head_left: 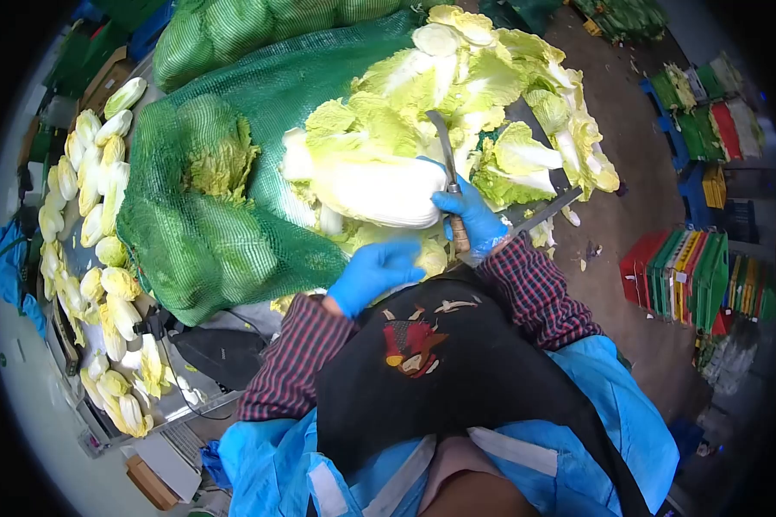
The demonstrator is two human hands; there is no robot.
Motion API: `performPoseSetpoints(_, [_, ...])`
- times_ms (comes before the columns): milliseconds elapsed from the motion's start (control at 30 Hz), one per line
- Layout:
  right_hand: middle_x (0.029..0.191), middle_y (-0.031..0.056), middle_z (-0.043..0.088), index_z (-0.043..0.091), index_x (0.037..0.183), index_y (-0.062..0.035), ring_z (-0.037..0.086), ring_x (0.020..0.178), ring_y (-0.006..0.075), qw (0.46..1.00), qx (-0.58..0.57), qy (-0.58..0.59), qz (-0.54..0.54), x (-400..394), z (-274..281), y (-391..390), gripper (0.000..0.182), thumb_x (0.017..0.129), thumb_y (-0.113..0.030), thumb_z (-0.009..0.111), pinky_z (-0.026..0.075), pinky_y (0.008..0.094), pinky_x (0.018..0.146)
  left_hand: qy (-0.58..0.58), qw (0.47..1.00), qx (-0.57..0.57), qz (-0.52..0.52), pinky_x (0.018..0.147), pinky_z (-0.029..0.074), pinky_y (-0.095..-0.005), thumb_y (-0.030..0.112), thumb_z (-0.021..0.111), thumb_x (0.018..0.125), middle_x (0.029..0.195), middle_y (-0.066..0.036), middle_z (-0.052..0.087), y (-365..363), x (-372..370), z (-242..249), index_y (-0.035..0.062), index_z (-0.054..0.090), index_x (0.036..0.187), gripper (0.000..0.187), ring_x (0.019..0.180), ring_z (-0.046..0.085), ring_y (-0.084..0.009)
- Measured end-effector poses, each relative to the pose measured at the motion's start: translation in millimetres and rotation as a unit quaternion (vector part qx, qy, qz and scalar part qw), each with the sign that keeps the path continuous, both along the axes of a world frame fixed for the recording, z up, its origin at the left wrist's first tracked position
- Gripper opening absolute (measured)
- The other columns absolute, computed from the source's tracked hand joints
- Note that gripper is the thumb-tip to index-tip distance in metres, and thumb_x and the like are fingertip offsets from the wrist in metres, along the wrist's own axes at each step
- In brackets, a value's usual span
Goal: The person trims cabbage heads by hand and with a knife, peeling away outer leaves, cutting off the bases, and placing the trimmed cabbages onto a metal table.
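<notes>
My right hand, in a blue glove, is closed around the wooden handle of a curved knife, whose blade points up and away from me. Beside it lies a peeled napa cabbage, its white base end against my right fingers. My left hand, also gloved in blue, is just below the cabbage and slightly smeared by motion; its fingers are hard to make out. Loose outer leaves are heaped behind and to the right of the cabbage. A green mesh sack with cabbages inside lies to the left.
Another full mesh sack lies at the back. Many trimmed cabbages cover a surface at the far left. A dark bag with a cable is near my left sleeve. Coloured crates stand on the floor at the right.
</notes>
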State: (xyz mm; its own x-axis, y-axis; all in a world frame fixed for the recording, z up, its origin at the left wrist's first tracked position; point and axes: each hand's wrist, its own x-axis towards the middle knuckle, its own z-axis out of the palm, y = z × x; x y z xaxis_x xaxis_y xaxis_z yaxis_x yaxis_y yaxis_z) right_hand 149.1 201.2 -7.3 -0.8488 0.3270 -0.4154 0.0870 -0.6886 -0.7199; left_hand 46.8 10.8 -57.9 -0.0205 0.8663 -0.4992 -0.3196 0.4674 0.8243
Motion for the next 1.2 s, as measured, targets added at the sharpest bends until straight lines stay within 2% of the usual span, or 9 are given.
performPoseSetpoints(33, [0.113,0.0062,0.059,0.042,0.137,-0.0012,0.056,0.103,0.0149,0.996,0.060,-0.058,0.015,-1.3,9.5,1.9,0.067,0.078,-0.009,0.074,0.046,0.0229,0.087,0.001,1.000,-0.001,-0.003,0.105,0.038,-0.0389,0.021,0.077,0.078,0.139,-0.012,0.046,-1.2,-4.5,9.6,0.0031,0.042,0.138,0.072,0.122,0.048,-0.0291])
performPoseSetpoints(100, [0.107,0.0055,0.059,0.044,0.135,-0.0011,0.056,0.101,0.0147,0.996,0.069,-0.062,0.006,-0.1,-35.6,4.1,0.067,0.077,-0.007,0.075,0.046,0.0248,0.087,0.559,0.822,0.105,0.019,0.104,0.038,-0.0404,0.013,0.082,0.065,0.136,-0.015,0.048,-2.3,-12.6,37.6,0.0074,0.045,0.137,0.081,0.121,0.048,-0.0319])
performPoseSetpoints(167, [0.105,0.0062,0.059,0.045,0.135,-0.0009,0.056,0.100,0.0152,0.997,0.058,-0.037,-0.021,-7.5,-63.9,-4.3,0.067,0.076,-0.006,0.076,0.046,0.0255,0.087,0.661,0.736,0.144,0.005,0.108,0.027,-0.0543,0.020,0.082,0.060,0.133,-0.015,0.046,26.4,-29.7,37.5,0.0137,0.042,0.138,0.087,0.125,0.041,-0.0388])
performPoseSetpoints(267, [0.098,0.0049,0.058,0.047,0.134,-0.0050,0.058,0.077,0.0127,0.993,0.102,-0.041,-0.035,-14.2,-63.7,-10.6,0.060,0.081,-0.015,0.074,0.048,0.0237,0.066,0.681,0.690,0.236,0.072,0.105,0.034,-0.0499,0.027,0.084,0.059,0.130,-0.016,0.049,53.4,-54.6,-4.9,0.0101,0.044,0.136,0.088,0.121,0.046,-0.0380])
performPoseSetpoints(467, [0.091,0.0040,0.060,0.053,0.128,-0.0091,0.059,0.065,0.0122,0.962,0.247,-0.092,0.072,14.0,42.6,24.5,0.045,0.087,-0.021,0.066,0.047,0.0256,0.052,0.333,0.904,0.210,0.168,0.098,0.043,-0.0372,0.031,0.089,0.053,0.122,-0.015,0.054,41.6,-53.8,62.0,0.0018,0.045,0.130,0.093,0.113,0.054,-0.0264])
performPoseSetpoints(533, [0.088,0.0041,0.061,0.057,0.124,-0.0088,0.061,0.067,0.0157,0.771,0.627,0.034,0.109,24.3,43.5,36.3,0.041,0.084,-0.005,0.057,0.051,0.0288,0.059,0.280,0.922,0.208,0.170,0.099,0.043,-0.0367,0.030,0.090,0.054,0.122,-0.014,0.054,28.1,-41.8,70.7,0.0013,0.045,0.130,0.093,0.113,0.053,-0.0251])
performPoseSetpoints(633, [0.088,0.0068,0.061,0.059,0.123,-0.0135,0.061,0.065,0.0221,0.616,0.766,0.036,0.180,35.2,57.2,35.3,0.047,0.078,-0.003,0.057,0.050,0.0300,0.059,0.200,0.949,0.180,0.162,0.100,0.041,-0.0361,0.026,0.090,0.054,0.122,-0.011,0.054,13.0,-25.3,63.4,0.0001,0.044,0.129,0.092,0.114,0.051,-0.0224])
performPoseSetpoints(800, [0.078,0.0079,0.056,0.049,0.135,-0.0188,0.059,0.060,0.0270,0.512,0.814,0.003,0.275,31.7,69.8,22.4,0.060,0.077,-0.006,0.059,0.049,0.0368,0.053,0.095,0.963,0.176,0.181,0.099,0.042,-0.0362,0.018,0.089,0.056,0.121,-0.011,0.055,12.2,-8.8,60.2,0.0002,0.044,0.128,0.086,0.113,0.052,-0.0210])
performPoseSetpoints(1200, [0.075,0.0090,0.057,0.038,0.144,-0.0181,0.059,0.056,0.0279,0.493,0.816,0.002,0.302,22.0,33.2,30.9,0.071,0.078,-0.007,0.060,0.049,0.0384,0.050,0.112,0.966,0.164,0.166,0.097,0.043,-0.0341,0.024,0.089,0.055,0.118,-0.011,0.058,10.2,-4.2,50.9,-0.0001,0.046,0.127,0.088,0.109,0.054,-0.0197])
